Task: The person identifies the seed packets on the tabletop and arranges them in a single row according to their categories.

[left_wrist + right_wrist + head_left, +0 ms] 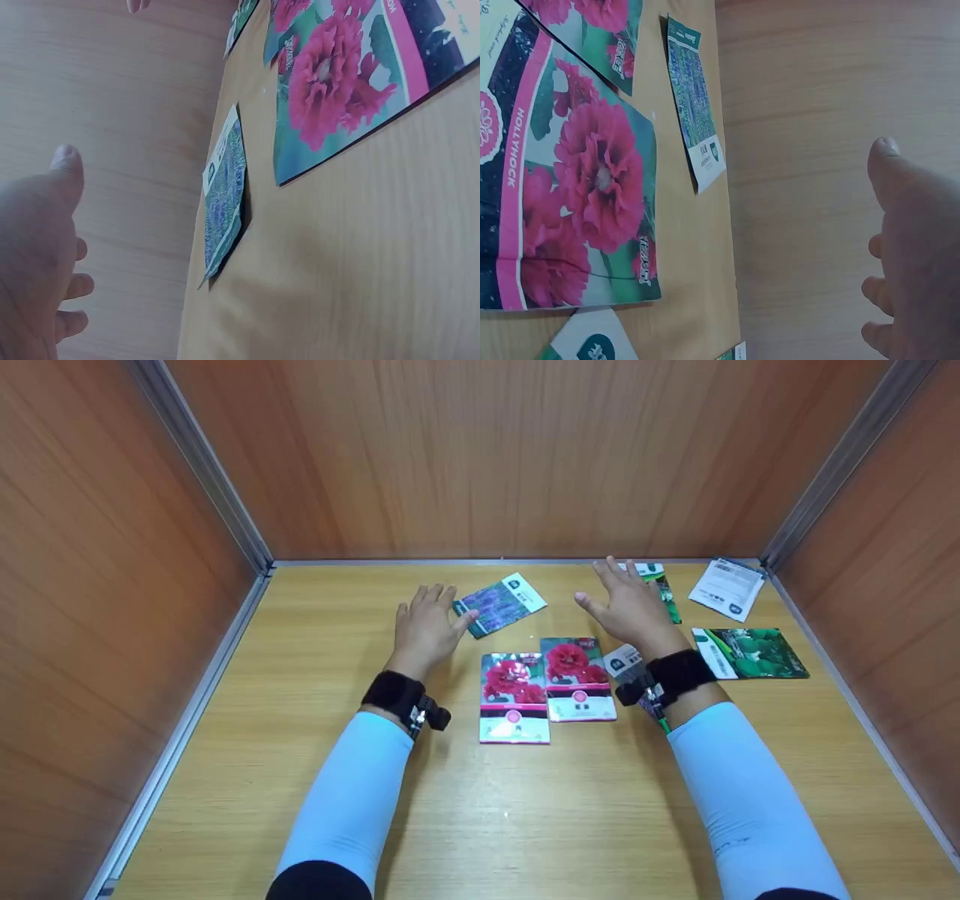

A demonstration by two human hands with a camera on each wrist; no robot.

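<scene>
My left hand is held over the table with its fingers spread and nothing in it. Just right of its thumb lies a seed packet with purple flowers. My right hand, empty too with the fingers straight, partly hides a green seed packet behind it. Between the wrists lie two hollyhock seed packets with pink flowers, a nearer one and a farther one side by side. Beneath the right wrist, another packet shows only in part. In the right wrist view the thumb stands away from the fingers.
At the right, a packet with green leaves lies near the side wall. Behind it a white packet lies with its printed text up, close to the back corner. Wooden panels enclose the table at the back and both sides.
</scene>
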